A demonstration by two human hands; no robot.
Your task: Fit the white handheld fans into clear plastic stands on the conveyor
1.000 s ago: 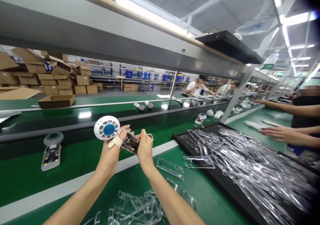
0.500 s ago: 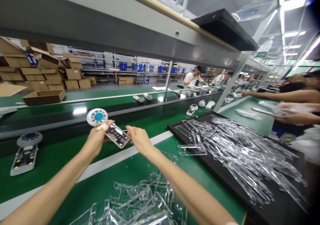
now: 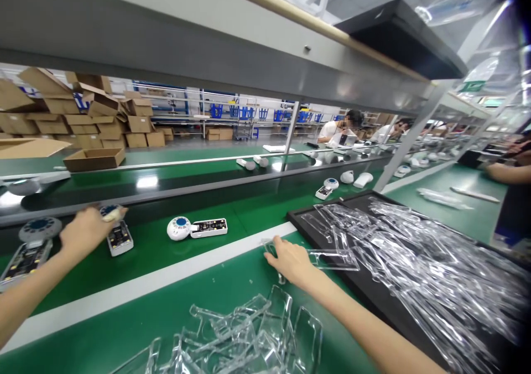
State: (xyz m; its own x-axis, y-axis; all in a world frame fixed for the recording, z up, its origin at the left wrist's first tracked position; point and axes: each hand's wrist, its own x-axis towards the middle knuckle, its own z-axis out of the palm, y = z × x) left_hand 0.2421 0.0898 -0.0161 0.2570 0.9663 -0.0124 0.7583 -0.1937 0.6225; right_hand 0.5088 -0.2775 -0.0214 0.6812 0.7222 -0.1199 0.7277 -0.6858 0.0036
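Note:
My left hand point(image 3: 88, 231) has its fingers closed over the round head of a white device point(image 3: 120, 240) whose handle lies open, showing a circuit board. Beside it on the green belt lies another such white device point(image 3: 209, 227), round head to the left. A third device point(image 3: 35, 233), also with its board exposed, is partly behind my left wrist. My right hand point(image 3: 290, 259) has its thumb and fingers closed on a clear plastic frame point(image 3: 267, 245) beside the tray. Part of that frame is hidden under the hand.
A black tray point(image 3: 299, 217) piled with clear plastic frames point(image 3: 398, 258) stands at right. More clear frames point(image 3: 253, 330) lie heaped on the green table in front. A metal beam point(image 3: 249, 58) crosses above. Cardboard boxes point(image 3: 95, 158) and co-workers point(image 3: 332, 130) are farther back.
The device my left hand held now lies on the belt. My left hand has moved left to another device; my right hand has moved right and down to a clear frame. The view has shifted.

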